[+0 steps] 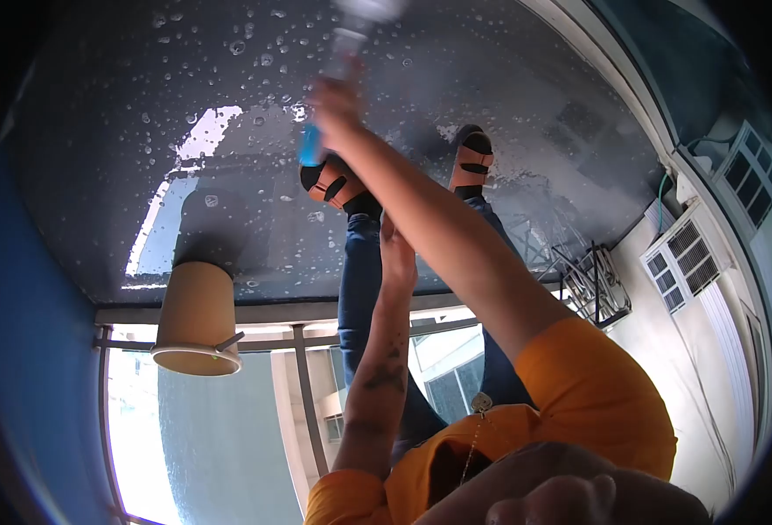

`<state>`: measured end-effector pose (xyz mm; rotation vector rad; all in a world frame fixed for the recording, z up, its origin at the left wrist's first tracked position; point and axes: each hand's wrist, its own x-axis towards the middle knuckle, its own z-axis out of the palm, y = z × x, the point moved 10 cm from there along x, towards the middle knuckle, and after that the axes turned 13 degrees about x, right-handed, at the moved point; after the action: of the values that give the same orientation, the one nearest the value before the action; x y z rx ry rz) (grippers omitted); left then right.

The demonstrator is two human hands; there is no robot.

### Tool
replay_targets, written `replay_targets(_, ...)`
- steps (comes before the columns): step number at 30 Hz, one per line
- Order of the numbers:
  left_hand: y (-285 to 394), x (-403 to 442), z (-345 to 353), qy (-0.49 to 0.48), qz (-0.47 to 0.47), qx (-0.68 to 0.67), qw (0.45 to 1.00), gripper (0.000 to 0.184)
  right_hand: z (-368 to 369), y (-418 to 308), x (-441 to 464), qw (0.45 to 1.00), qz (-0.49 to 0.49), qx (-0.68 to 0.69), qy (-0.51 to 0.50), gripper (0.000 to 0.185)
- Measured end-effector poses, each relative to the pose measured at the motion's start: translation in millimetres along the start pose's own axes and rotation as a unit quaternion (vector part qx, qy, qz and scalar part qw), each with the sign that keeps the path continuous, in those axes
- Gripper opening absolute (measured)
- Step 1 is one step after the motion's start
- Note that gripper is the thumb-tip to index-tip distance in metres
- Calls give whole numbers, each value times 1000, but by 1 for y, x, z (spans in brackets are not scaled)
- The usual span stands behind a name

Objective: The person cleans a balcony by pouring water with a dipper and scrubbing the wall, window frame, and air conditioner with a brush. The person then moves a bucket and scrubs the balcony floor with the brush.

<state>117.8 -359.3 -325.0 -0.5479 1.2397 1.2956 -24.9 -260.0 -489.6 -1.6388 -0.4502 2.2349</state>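
My right hand [338, 109] is closed around a blurred brush-like tool [311, 144]. Its blue handle end sticks out below the hand, and its whitish far end is smeared by motion at the top edge. Beneath it lies a wet, dark floor [263, 114] with scattered bubbles or foam. My left hand [391, 234] is by my lower leg, partly behind my right forearm; its fingers are mostly hidden. Both feet, in strapped sandals [473, 162], stand on the wet floor close to the tool.
A cream bucket [195, 306] with a handle stands at the left, near the metal railing [303, 385]. On the right are a folded metal rack [597, 284] and a wall with air-conditioner-like grilles [688, 254]. A blue wall [18, 289] borders the left side.
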Motion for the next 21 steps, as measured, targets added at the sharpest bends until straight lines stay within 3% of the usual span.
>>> replay_targets(1,-9,3,-5,-18,40,31,999,48,81,-46,-27,999,-2,-16,-44,42)
replay_targets(2,-5,0,-4,-15,40,30,999,48,135,-59,-40,990,83,-31,-112,46)
replay_targets(4,26,1,-1,9,130,141,981,53,194,-58,-46,952,91,-118,-266,50)
replay_targets(6,32,-1,5,-6,154,137,979,47,173,-74,-56,950,42,-129,-281,51)
replay_targets(7,18,3,0,34,50,98,993,42,155,-89,-62,945,-12,-137,-296,52)
replay_targets(8,4,3,-3,71,-53,58,994,37,115,-97,-67,956,-34,-125,-263,54)
replay_targets(10,10,0,3,85,-69,68,992,29,1,-117,-86,984,-30,-124,-123,61)
replay_targets(12,7,-2,7,68,-74,78,992,33,-134,-148,-101,968,-170,-174,-56,54)
replay_targets(13,6,-3,9,66,-75,81,992,34,-187,-174,-125,927,-147,-334,90,50)
replay_targets(14,5,-3,9,71,-75,80,991,34,-261,-186,-138,891,-181,-379,173,42)
replay_targets(15,4,-4,12,62,-76,77,992,34,-347,-186,-130,747,-259,-601,119,40)
replay_targets(16,4,-6,15,54,-76,74,993,34,-373,-195,-160,911,-97,-243,320,42)
replay_targets(18,4,-8,15,57,-80,91,991,33,-453,-194,-159,884,-29,-233,404,39)
replay_targets(19,3,-7,13,60,-81,95,990,33,-453,-186,-144,887,-25,-230,401,39)
replay_targets(21,3,-8,8,63,-85,101,989,33,-460,-165,-123,893,-19,-64,445,29)
